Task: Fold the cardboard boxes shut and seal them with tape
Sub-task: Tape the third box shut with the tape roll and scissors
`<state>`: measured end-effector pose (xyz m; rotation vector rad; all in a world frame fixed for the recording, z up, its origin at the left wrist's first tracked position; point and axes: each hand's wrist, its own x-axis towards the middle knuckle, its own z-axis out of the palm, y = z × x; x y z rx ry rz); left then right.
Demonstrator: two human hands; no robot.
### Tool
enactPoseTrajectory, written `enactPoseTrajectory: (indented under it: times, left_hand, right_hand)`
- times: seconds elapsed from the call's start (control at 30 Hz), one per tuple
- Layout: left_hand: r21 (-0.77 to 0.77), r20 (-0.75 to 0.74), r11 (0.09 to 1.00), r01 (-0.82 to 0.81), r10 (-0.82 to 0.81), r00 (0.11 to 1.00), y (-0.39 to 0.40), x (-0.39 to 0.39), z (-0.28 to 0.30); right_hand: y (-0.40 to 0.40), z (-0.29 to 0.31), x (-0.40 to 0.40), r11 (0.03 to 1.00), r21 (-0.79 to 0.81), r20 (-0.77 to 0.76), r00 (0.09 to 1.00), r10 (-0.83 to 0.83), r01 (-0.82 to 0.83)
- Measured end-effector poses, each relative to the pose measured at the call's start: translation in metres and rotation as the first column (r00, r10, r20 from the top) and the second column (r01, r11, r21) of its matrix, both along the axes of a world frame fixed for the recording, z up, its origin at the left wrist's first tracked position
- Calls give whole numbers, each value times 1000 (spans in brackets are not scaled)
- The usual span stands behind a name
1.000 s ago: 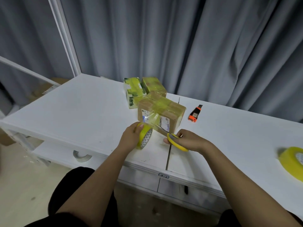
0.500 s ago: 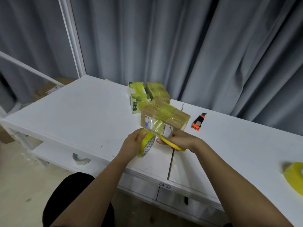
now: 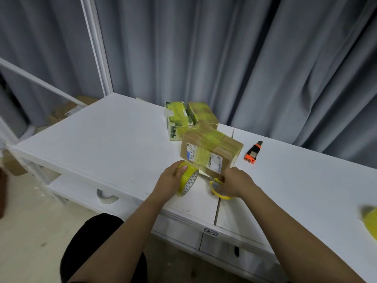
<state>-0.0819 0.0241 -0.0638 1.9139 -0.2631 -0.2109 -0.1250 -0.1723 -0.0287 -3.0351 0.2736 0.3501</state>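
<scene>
A brown cardboard box (image 3: 212,152) wrapped in yellowish clear tape stands on the white table (image 3: 102,139), near its front. My left hand (image 3: 170,178) grips a yellow tape roll (image 3: 187,180) just left of the box's lower front corner, with a strip of tape running from the roll to the box. My right hand (image 3: 236,181) holds yellow-handled scissors (image 3: 217,185), whose blades point left toward that strip between roll and box. Two more taped boxes (image 3: 189,117) stand behind the brown one.
An orange utility knife (image 3: 252,153) lies right of the box. A second yellow tape roll (image 3: 370,221) sits at the right edge of the view. A white tape roll (image 3: 107,197) rests on the lower shelf. Grey curtains hang behind the table; cardboard lies on the floor at left.
My right hand brought the scissors in from the right, up to the taut tape by the box corner. The left hand kept the roll in place.
</scene>
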Motion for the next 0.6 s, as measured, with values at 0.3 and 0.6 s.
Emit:
enactPoseTrajectory:
  times: [0.3, 0.6]
  left_hand:
    - [-38, 3, 999, 16, -16, 1000, 2, 1, -3]
    - [-45, -16, 998, 51, -52, 999, 2, 3, -4]
  right_hand:
    - [16, 25, 2, 969, 43, 510, 839, 189, -244]
    - [18, 5, 75, 980, -145, 295, 939, 178, -140]
